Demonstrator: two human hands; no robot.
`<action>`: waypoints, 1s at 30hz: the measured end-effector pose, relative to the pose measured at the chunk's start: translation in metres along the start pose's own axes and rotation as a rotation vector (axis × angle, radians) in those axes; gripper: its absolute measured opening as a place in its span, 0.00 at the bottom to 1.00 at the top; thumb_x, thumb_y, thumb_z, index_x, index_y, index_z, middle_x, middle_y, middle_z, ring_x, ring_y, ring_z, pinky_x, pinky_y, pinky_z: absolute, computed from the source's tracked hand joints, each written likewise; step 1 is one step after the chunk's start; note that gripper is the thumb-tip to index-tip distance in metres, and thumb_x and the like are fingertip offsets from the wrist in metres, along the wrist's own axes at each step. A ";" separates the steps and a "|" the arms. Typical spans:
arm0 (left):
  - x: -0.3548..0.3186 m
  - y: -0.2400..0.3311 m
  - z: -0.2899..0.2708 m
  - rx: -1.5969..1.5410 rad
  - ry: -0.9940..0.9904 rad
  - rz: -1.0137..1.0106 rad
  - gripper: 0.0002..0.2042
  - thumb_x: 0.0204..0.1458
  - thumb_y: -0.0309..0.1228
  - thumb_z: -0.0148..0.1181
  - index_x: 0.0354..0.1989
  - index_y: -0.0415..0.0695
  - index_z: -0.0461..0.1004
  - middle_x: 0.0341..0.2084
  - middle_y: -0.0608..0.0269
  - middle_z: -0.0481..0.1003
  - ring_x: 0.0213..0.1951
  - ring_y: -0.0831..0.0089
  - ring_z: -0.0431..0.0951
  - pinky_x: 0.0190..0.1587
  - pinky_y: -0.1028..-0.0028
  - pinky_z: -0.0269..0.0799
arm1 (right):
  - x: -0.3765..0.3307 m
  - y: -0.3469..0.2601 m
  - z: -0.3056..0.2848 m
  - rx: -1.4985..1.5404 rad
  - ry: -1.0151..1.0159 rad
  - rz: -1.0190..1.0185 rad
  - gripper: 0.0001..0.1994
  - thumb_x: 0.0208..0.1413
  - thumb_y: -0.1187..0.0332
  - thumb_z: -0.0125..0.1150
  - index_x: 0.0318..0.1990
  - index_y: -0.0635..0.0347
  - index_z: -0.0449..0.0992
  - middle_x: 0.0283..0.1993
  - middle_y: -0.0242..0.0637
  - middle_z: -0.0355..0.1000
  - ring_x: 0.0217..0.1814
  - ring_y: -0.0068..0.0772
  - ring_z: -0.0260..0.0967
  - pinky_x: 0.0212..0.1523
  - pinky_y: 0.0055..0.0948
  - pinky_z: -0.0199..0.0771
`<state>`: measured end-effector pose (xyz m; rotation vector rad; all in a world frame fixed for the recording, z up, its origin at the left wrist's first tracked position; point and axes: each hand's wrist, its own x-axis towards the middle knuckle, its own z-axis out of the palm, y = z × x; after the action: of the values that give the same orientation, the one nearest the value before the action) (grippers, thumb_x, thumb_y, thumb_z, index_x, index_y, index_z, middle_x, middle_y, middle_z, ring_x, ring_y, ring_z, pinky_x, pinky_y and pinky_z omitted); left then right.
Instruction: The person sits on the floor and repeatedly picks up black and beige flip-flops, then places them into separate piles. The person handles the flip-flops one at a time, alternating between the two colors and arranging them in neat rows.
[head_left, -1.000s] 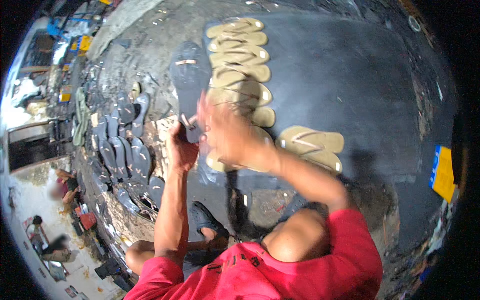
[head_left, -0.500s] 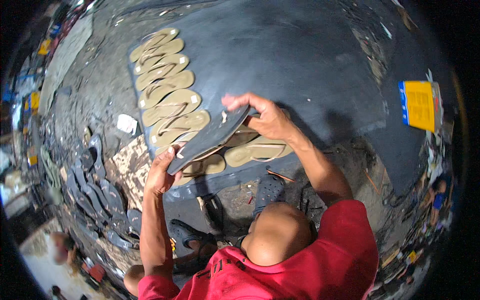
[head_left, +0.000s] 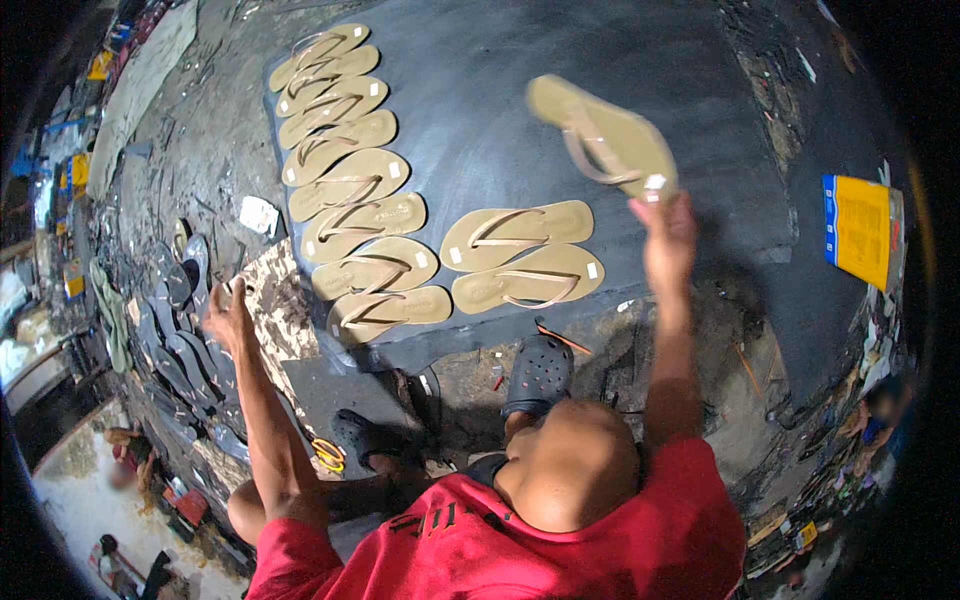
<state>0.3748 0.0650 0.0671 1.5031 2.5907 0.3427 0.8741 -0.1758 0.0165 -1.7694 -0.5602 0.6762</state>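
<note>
My right hand (head_left: 668, 238) grips a tan flip-flop (head_left: 628, 142) by one end, next to a white sticker. Its sole side faces away and it hangs over the dark sheet (head_left: 480, 90). Beneath my arm's left lie two tan flip-flops (head_left: 525, 275) side by side, straps up. A column of several tan flip-flops (head_left: 358, 215) runs along the sheet's left edge. My left hand (head_left: 230, 318) is empty with fingers apart, beside a pile of dark strapless soles or flip-flops (head_left: 185, 345), whose kind I cannot fully make out.
A patterned board (head_left: 285, 305) lies left of the sheet, with a crumpled white paper (head_left: 259, 215) above it. Yellow-and-blue packaging (head_left: 858, 230) stands at the right. My dark clog (head_left: 540, 370) is close to the sheet's near edge. Scraps litter the ground.
My left hand has let go of the flip-flop and moved left. My right hand has carried it up and right, turning it from dark underside to tan top.
</note>
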 end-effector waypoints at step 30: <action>-0.115 0.125 0.163 -0.372 -0.756 0.851 0.14 0.57 0.33 0.61 0.48 0.38 0.74 0.36 0.51 0.78 0.40 0.60 0.78 0.42 0.63 0.74 | 0.061 0.069 0.015 -0.673 0.025 -0.469 0.17 0.57 0.64 0.65 0.53 0.55 0.75 0.48 0.45 0.72 0.54 0.51 0.67 0.56 0.44 0.67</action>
<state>0.5731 0.0461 -0.0583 1.9833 1.1806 0.2335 0.9107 -0.1441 -0.0635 -2.1341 -1.2423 0.1307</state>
